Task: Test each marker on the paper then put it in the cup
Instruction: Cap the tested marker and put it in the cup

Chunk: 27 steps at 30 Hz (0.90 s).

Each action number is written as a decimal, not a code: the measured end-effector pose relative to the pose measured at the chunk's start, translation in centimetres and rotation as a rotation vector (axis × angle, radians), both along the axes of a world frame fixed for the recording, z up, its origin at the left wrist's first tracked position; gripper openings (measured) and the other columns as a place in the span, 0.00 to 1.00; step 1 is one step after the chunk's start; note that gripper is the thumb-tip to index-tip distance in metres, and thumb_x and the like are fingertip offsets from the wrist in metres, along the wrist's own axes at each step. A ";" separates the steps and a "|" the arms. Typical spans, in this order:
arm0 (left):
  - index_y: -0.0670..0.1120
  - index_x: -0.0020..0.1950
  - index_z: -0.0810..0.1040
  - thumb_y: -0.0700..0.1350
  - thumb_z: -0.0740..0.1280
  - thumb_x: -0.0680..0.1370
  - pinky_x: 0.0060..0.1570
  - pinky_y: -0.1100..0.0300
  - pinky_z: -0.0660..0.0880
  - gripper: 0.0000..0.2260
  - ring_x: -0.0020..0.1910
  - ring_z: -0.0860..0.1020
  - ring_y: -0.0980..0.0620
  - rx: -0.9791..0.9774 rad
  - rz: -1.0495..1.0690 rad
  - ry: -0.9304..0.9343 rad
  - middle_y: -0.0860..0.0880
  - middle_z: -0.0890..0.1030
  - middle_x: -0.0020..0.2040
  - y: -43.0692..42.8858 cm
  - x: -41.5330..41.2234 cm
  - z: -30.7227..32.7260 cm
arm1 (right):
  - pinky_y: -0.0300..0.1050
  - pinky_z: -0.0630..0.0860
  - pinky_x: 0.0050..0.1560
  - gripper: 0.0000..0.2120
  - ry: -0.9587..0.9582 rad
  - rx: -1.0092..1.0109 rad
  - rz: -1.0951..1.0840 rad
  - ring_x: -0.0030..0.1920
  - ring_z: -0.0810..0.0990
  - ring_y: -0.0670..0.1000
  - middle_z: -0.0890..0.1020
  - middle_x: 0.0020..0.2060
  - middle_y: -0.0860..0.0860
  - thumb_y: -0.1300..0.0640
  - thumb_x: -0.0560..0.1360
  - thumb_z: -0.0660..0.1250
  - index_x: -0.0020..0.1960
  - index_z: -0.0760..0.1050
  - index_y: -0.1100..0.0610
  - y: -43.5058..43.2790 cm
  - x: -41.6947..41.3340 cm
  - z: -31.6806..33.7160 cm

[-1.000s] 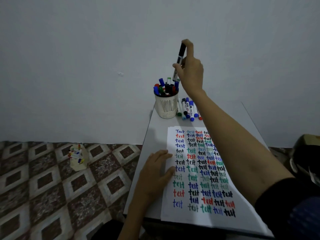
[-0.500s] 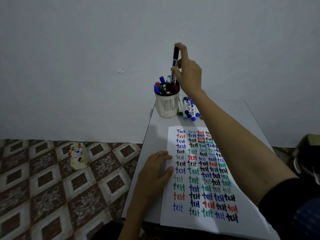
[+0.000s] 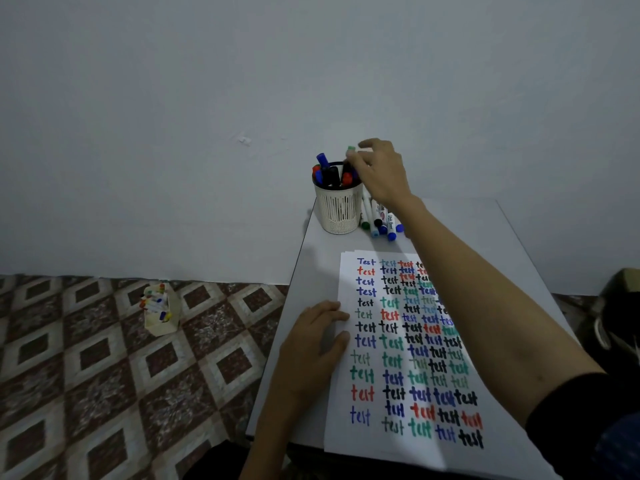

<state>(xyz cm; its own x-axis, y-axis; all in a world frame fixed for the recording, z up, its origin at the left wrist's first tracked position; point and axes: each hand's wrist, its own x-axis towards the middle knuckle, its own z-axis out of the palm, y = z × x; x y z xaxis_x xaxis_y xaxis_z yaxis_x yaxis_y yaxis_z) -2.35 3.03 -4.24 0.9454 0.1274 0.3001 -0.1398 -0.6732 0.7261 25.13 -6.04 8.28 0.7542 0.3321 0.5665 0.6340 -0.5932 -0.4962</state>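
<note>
Right hand [image 3: 381, 174] hovered at cup [image 3: 338, 209], grip loose and empty; left hand [image 3: 311, 344] lay flat, grip wide, on paper [image 3: 374, 455].

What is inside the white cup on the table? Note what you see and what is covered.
Markers stand cap-up in the cup: blue, red, black and green caps show. The right hand covers the cup's right side; the wall hides most barrels.

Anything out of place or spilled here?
A second holder of markers sits on the floor, left of the table, away from the work. Nothing else looks spilled or damaged.
</note>
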 end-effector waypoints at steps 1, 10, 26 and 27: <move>0.52 0.58 0.77 0.59 0.59 0.74 0.63 0.57 0.70 0.18 0.64 0.69 0.61 -0.004 -0.002 0.000 0.59 0.72 0.63 0.0 0.0 0.0 | 0.48 0.63 0.64 0.20 0.047 0.092 0.026 0.65 0.68 0.52 0.75 0.64 0.54 0.46 0.81 0.55 0.59 0.81 0.54 -0.5 -0.1 0.0; 0.51 0.58 0.77 0.59 0.59 0.74 0.63 0.60 0.70 0.18 0.63 0.70 0.62 -0.011 -0.002 -0.013 0.59 0.72 0.63 0.0 0.2 -0.1 | 0.52 0.73 0.60 0.16 0.466 -0.268 -0.134 0.59 0.76 0.59 0.77 0.62 0.60 0.64 0.77 0.59 0.64 0.75 0.60 -8.7 1.9 -6.6; 0.48 0.58 0.78 0.54 0.62 0.74 0.64 0.54 0.70 0.17 0.63 0.71 0.57 0.009 0.006 0.003 0.54 0.74 0.62 -0.3 0.1 0.2 | 0.46 0.79 0.35 0.11 0.264 0.404 -0.322 0.35 0.80 0.55 0.82 0.45 0.59 0.65 0.74 0.67 0.57 0.77 0.59 -10.1 -4.1 -5.9; 0.48 0.58 0.78 0.53 0.62 0.74 0.64 0.52 0.70 0.16 0.63 0.71 0.56 0.010 0.007 0.006 0.54 0.74 0.62 -0.3 0.1 0.2 | 0.44 0.81 0.34 0.12 0.290 0.508 -0.271 0.35 0.82 0.54 0.82 0.44 0.58 0.65 0.74 0.68 0.57 0.76 0.59 -10.5 -5.3 -5.2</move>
